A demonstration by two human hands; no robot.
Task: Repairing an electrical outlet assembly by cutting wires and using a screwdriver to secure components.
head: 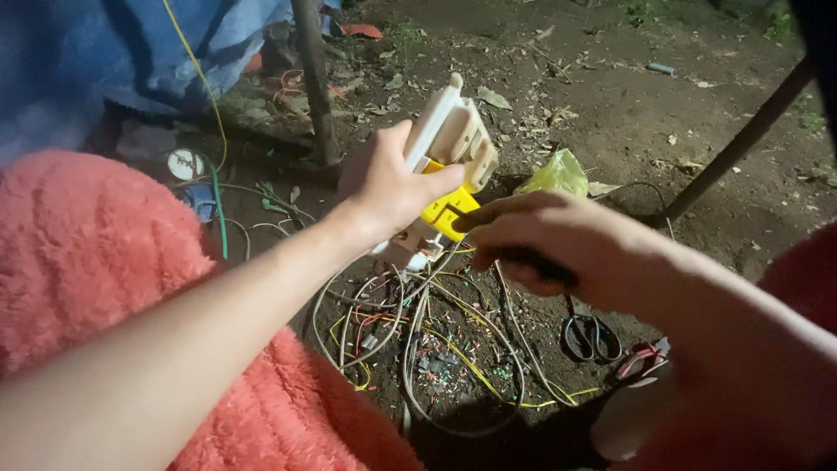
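Though wire-strewn point(418, 340), bare dirt ground point(610, 113)

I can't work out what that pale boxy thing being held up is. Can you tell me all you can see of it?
The box looks like cream-coloured moulded plastic, with ribbed, open sides and a yellow part at its lower end. It is held tilted above bare dirt, top leaning away to the right. The left hand grips its middle, thumb across the front. The right hand holds a dark tool to the yellow part. Thin wires hang from its base into a tangle on the ground.
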